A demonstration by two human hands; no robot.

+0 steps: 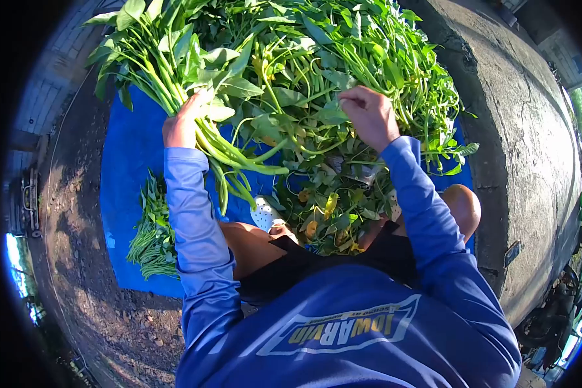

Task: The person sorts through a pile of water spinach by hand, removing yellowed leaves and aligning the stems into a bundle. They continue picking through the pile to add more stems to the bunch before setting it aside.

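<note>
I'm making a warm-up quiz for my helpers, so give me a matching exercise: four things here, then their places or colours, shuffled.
1. Bunch
2. Tarp
3. Shoe
4. Small pile

A. White, with holes
B. Left of the left sleeve
C. In the left hand
D. Blue, under the greens

Pairs: 1-C, 2-D, 3-A, 4-B

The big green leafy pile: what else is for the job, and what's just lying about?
For the job:
- green long-stemmed bunch in the left hand
- big green leafy pile, under the right hand
- smaller green leafy heap
- blue sheet underneath

Probably just lying about:
- small dark object on the grey concrete slab
</note>
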